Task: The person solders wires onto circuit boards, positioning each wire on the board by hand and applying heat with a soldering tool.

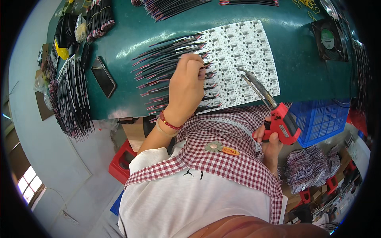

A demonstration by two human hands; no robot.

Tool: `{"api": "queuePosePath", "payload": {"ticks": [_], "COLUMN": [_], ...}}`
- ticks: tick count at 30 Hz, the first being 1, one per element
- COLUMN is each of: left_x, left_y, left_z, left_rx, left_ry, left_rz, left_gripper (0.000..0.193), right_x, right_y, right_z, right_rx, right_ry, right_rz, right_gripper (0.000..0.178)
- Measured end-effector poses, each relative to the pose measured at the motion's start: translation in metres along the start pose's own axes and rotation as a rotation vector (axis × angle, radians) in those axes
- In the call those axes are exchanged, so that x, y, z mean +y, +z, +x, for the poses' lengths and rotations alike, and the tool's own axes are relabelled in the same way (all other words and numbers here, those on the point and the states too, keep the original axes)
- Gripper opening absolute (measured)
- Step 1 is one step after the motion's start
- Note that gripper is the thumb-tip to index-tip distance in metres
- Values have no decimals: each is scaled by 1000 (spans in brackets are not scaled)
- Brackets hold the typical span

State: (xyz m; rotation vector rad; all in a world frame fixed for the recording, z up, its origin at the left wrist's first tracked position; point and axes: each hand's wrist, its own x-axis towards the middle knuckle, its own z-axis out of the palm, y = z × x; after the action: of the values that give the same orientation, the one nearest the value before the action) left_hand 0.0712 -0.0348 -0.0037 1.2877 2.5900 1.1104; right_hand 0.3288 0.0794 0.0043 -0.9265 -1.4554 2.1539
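My left hand [186, 85] is closed in a pinch at the left edge of a white circuit board panel [242, 51]. A black wire with a reddish tip seems to be between its fingers, partly hidden by them. Many black wires [158, 67] with bared red and white ends lie in rows, their right ends on that edge of the panel. My right hand [271, 139] grips the handle of a red soldering gun [283, 125]. The gun's thin metal tip points up and left, over the printed boards, apart from my left hand.
A phone [104, 76] lies on the green table [123, 43], left of the wires. Bundles of black wires [100, 18] are at the back, and more hang over the left edge. A black fan [328, 39] stands at the right. Below it is a blue plastic crate [321, 121].
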Motion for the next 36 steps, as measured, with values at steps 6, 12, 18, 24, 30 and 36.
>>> {"api": "queuePosePath", "payload": {"ticks": [6,12,18,24,30,36], "left_x": [20,11,13,13,13,13], "left_y": [-9,-5,-3,0,2,2], "left_z": [-4,-4,-3,-4,0,0], "left_rx": [-182,-333,-298,-325,-328,-316], "left_ry": [-214,-190,-164,-152,-152,-138], "left_rz": [-219,54,36,103,109,108], "left_gripper": [9,7,7,7,6,6], "right_x": [9,15,16,21,13,5], "right_y": [-7,-7,-2,-8,0,5], "right_z": [-6,-8,-9,-11,-6,-8], "right_rx": [-26,-45,-4,-32,-3,18], "right_ry": [0,149,163,165,169,108], "right_rz": [2,-26,-69,-164,-180,-73], "right_gripper": [59,47,33,46,21,20]}}
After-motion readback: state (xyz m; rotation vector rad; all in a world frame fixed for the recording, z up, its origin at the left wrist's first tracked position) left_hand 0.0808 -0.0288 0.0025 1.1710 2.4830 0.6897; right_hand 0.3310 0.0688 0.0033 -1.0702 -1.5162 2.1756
